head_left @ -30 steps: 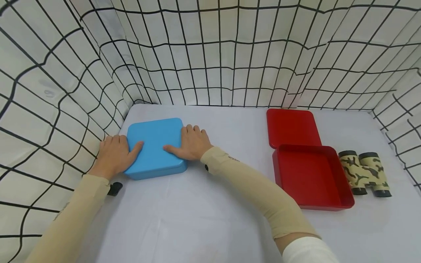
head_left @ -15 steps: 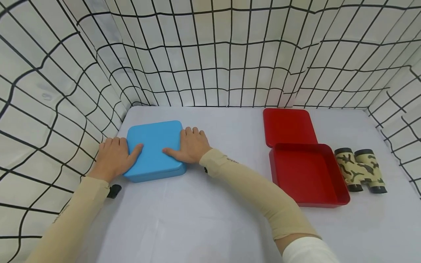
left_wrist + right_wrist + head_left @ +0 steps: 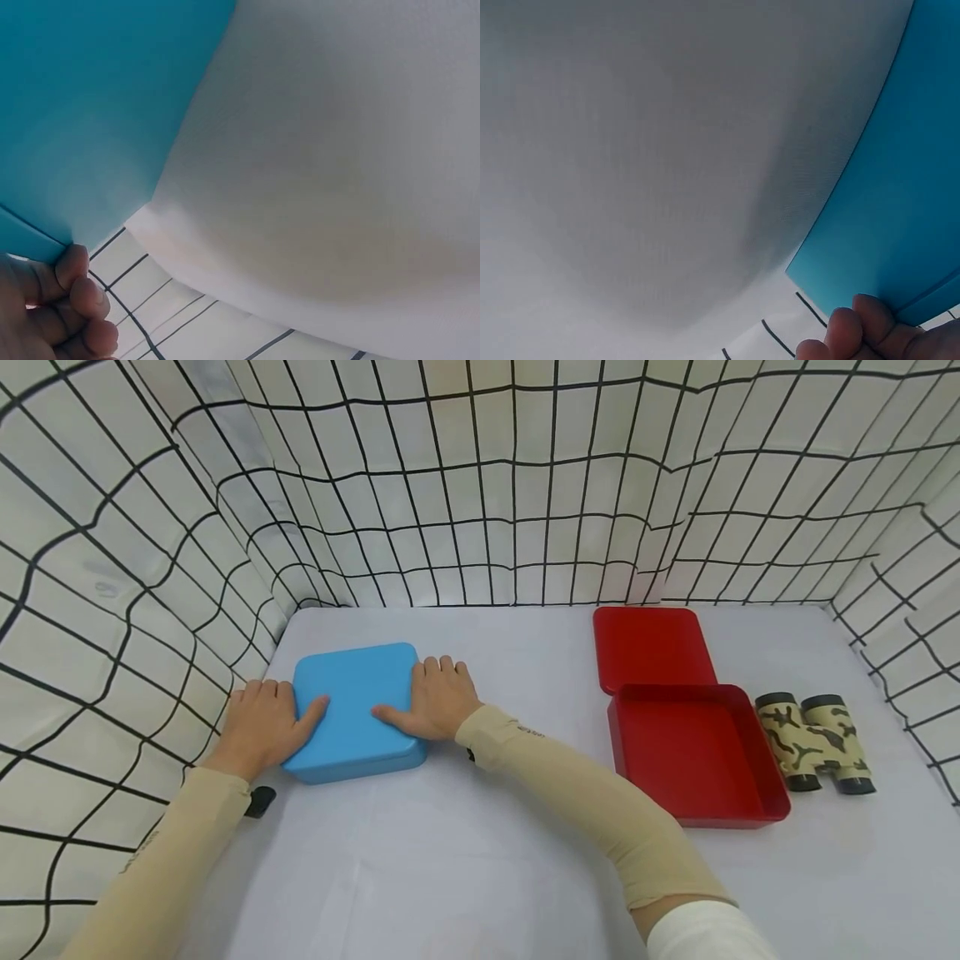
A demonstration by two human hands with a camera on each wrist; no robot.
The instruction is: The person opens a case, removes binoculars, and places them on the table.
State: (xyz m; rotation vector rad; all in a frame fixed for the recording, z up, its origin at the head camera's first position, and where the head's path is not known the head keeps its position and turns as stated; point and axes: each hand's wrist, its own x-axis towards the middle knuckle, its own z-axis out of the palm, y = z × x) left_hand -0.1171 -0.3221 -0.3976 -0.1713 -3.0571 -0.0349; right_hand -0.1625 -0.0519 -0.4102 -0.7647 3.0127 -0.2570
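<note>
A blue lidded box [image 3: 356, 739] lies on the table's left part in the head view, its lid on top. My left hand [image 3: 258, 727] grips its left side, thumb over the top. On the opposite side my right hand [image 3: 438, 697] holds the box the same way. In the left wrist view, curled fingers [image 3: 88, 298] touch the blue wall [image 3: 97, 112] by the seam below the lid. The right wrist view likewise has fingers [image 3: 845, 330] against the box wall [image 3: 907, 180] near that seam. The inside of the box is hidden.
An open red box [image 3: 701, 752] stands on the right, with a flat red lid [image 3: 652, 647] behind it. Camouflage binoculars [image 3: 813, 743] lie at its right side. Black netting [image 3: 480, 518] over white cloth walls surrounds the white table [image 3: 420, 877].
The head view has shifted slightly, so the red box and binoculars appear a little farther left and the blue box a little lower. Both hands keep their hold on the blue box.
</note>
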